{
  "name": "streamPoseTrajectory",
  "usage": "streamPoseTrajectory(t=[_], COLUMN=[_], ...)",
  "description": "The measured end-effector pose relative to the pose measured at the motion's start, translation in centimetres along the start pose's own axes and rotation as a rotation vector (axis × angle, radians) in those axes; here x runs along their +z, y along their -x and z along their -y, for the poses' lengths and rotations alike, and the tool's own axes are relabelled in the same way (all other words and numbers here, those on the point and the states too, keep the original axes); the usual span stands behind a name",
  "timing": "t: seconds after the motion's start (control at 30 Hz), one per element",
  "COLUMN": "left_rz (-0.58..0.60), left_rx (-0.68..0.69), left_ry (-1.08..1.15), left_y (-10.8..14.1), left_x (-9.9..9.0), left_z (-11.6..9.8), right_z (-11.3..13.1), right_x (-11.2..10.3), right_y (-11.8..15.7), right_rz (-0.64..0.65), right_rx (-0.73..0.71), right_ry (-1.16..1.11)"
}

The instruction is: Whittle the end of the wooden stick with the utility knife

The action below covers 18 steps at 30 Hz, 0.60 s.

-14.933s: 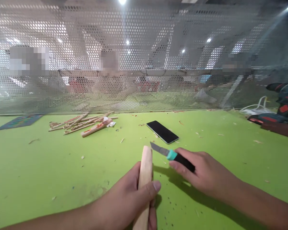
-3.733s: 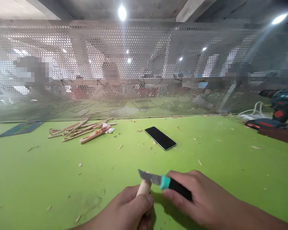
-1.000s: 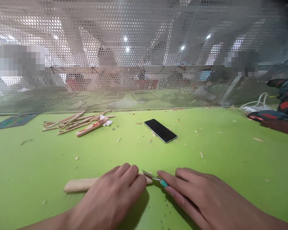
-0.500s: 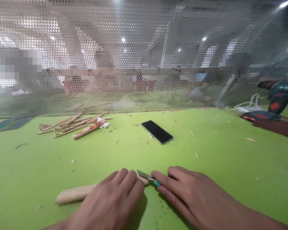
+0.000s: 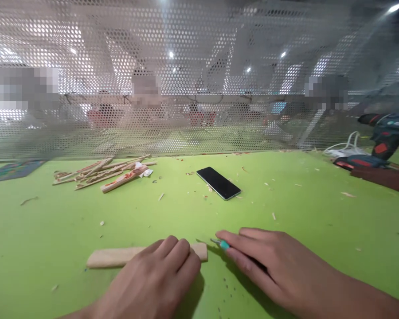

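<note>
A pale flat piece of wood (image 5: 111, 258) lies across the green table in front of me, its left end rounded and its right end squared off. Over its middle, my left hand (image 5: 158, 272) is closed, fingers curled round it and hiding that part. My right hand (image 5: 267, 261) pinches a craft knife (image 5: 224, 245) with a teal collar. The thin blade points left toward the wood's right end and looks blurred; a small gap seems to separate them. Most of the knife's handle is covered by the right hand.
Beyond my hands a black phone (image 5: 218, 183) lies on the green table (image 5: 173, 212). Carved sticks (image 5: 96, 173) are piled at the back left, near a patterned mat (image 5: 15, 170). A cordless drill (image 5: 384, 135) stands at right. Perforated metal screen (image 5: 186, 119) closes off the back.
The knife has moved off the wood's right end, slightly right with my right hand. The wood has turned flatter and more level under my left hand.
</note>
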<state>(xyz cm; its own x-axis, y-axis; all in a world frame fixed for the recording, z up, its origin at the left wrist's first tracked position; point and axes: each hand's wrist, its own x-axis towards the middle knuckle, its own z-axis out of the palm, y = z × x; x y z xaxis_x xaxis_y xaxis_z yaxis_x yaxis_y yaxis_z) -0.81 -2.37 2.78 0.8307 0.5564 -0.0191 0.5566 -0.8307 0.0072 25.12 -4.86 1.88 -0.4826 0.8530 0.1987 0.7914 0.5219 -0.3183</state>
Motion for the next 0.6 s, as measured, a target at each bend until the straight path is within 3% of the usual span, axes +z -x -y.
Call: streamPoseTrajectory(t=[0.33, 0.6], left_rz=[-0.024, -0.026], left_rx=[0.047, 0.076], left_ry=[-0.124, -0.359], left_y=[-0.1, -0.2], left_x=[1.0, 1.4], left_z=[-0.2, -0.9], right_z=[0.9, 1.7], right_x=[0.8, 0.7], right_y=[0.3, -0.4], right_rz=[0.074, 0.156], right_rx=[-0.049, 0.018], right_ry=[0.099, 0.194])
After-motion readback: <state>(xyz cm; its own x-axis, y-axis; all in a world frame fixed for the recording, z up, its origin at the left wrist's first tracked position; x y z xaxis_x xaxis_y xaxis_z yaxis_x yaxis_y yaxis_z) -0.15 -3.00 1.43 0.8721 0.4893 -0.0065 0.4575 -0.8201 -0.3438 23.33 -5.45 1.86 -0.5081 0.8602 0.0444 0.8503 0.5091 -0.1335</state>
